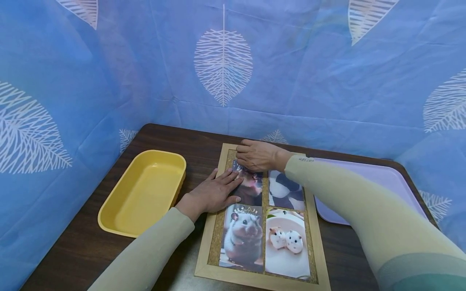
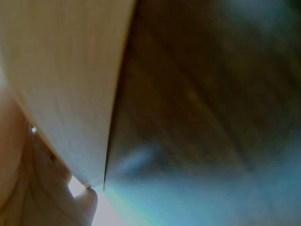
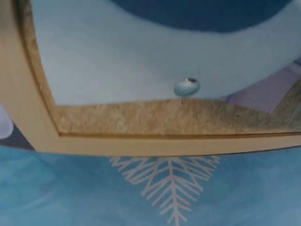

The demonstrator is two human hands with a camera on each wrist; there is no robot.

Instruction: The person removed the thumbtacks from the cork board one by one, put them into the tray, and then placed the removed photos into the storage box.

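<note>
A cork board [image 1: 314, 246] in a light wooden frame lies on the table, bearing several photos. My left hand [image 1: 214, 192] lies with fingers spread across the frame's left side, its fingertips pressing on the upper-left photo [image 1: 251, 194]. My right hand [image 1: 259, 155] bends its fingers at that photo's top edge; I cannot tell what its hidden fingertips pinch. A shiny pushpin [image 3: 186, 87] stands at the edge of the upper-right photo [image 1: 287, 192]. Below are a photo of a crowned hamster [image 1: 242, 238] and one of two small hamsters [image 1: 287, 246].
To the left stands a yellow tray [image 1: 142, 194]. A lilac tray [image 1: 375, 178] lies at the right, partly behind my right forearm. The dark wooden table [image 1: 76, 252] meets a blue leaf-patterned cloth [image 1: 291, 68] at the back and sides.
</note>
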